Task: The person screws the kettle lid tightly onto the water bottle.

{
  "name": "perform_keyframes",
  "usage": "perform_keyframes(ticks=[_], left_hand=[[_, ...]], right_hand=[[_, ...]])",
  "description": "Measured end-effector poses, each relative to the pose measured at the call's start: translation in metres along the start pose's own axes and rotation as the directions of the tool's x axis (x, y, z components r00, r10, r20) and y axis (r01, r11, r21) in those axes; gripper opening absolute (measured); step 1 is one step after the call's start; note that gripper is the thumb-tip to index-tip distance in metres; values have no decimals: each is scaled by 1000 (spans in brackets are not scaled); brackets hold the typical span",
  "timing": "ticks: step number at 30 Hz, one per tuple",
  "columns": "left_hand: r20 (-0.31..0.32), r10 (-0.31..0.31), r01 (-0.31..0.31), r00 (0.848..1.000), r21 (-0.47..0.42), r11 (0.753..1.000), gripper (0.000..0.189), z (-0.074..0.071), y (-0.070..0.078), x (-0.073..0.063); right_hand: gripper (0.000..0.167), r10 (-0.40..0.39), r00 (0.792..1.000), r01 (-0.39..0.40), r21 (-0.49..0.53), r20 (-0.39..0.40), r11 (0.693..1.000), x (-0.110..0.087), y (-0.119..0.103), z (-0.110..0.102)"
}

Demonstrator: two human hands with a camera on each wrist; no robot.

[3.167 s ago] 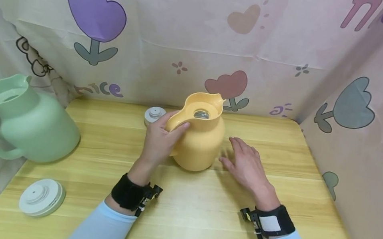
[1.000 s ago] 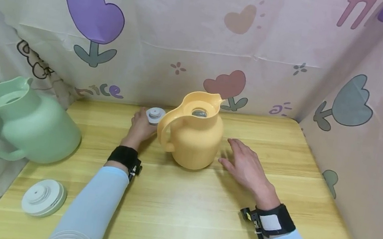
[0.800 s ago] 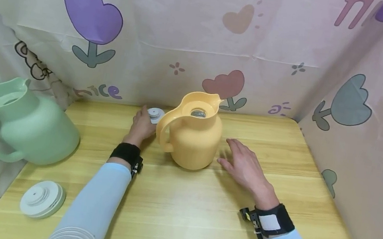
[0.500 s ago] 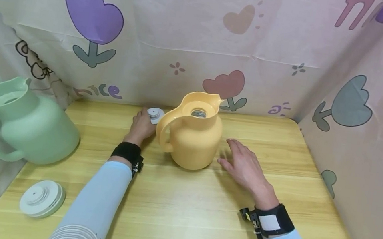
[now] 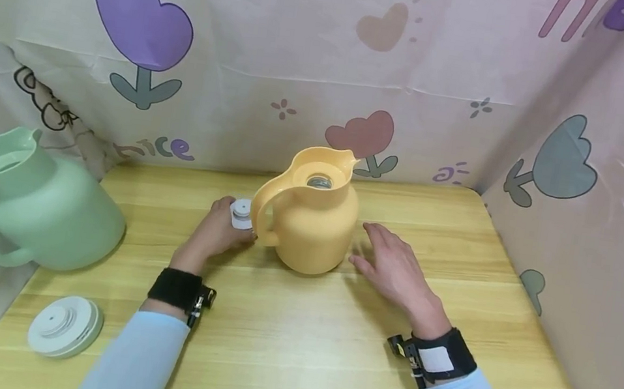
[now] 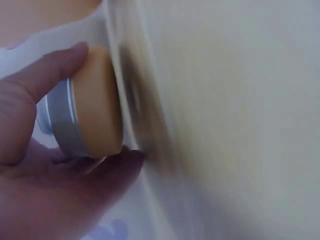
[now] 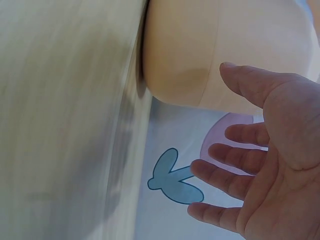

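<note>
My left hand [image 5: 213, 234] grips a round jug lid [image 5: 242, 206] between thumb and fingers, left of the yellow jug. Up close in the left wrist view, the lid [image 6: 97, 107] shows an orange-yellow base and a grey band, close over the tabletop. The yellow vacuum jug [image 5: 316, 231] stands upright, handle to the left, its neck uncovered and a silvery ring showing inside. Beside the jug's right side, my right hand [image 5: 395, 268] holds nothing, fingers spread. In the right wrist view, its thumb points toward the jug's body [image 7: 195, 55].
A larger green jug [image 5: 61, 214] stands at the left of the wooden table [image 5: 290, 362]. In front of it lies a second, pale round lid [image 5: 65, 326]. A printed cloth [image 5: 262, 37] hangs behind and along both sides.
My left hand has let go of the yellow jug's handle, reached to the white-topped lid at the back, taken hold of it and brought it nearer. My right hand has stayed in place.
</note>
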State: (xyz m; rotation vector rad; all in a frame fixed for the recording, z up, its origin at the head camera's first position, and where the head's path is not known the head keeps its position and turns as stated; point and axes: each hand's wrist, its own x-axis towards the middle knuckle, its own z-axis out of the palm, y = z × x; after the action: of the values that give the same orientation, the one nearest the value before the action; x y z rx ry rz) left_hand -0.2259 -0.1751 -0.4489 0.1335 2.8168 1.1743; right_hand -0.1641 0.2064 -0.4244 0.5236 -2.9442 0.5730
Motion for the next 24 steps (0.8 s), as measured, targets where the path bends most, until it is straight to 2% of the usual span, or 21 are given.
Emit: perform_keyframes(ticks=[4, 8, 14, 18, 21, 24], left_hand=[[31, -22, 23, 999, -45, 999, 95, -8, 6, -25], [109, -24, 25, 994, -11, 1000, 101, -22, 17, -50], [263, 51, -68, 963, 53, 996, 100, -37, 37, -81], [307, 81, -109, 948, 75, 991, 99, -44, 52, -97], [339, 132, -169, 931, 83, 982, 97, -47, 66, -109], [366, 205, -242, 908, 59, 969, 98, -46, 79, -118]], right_hand=[[78, -8, 1000, 8, -7, -3, 1000, -1, -3, -2], [79, -12, 1000, 12, -9, -6, 1000, -3, -8, -6], [79, -50, 998, 49, -4, -34, 999, -6, -18, -12], [79, -69, 996, 69, 7, -48, 998, -9, -23, -17], [80, -68, 996, 69, 20, -49, 997, -10, -27, -22], [80, -61, 997, 62, 32, -55, 998, -13, -31, -28]])
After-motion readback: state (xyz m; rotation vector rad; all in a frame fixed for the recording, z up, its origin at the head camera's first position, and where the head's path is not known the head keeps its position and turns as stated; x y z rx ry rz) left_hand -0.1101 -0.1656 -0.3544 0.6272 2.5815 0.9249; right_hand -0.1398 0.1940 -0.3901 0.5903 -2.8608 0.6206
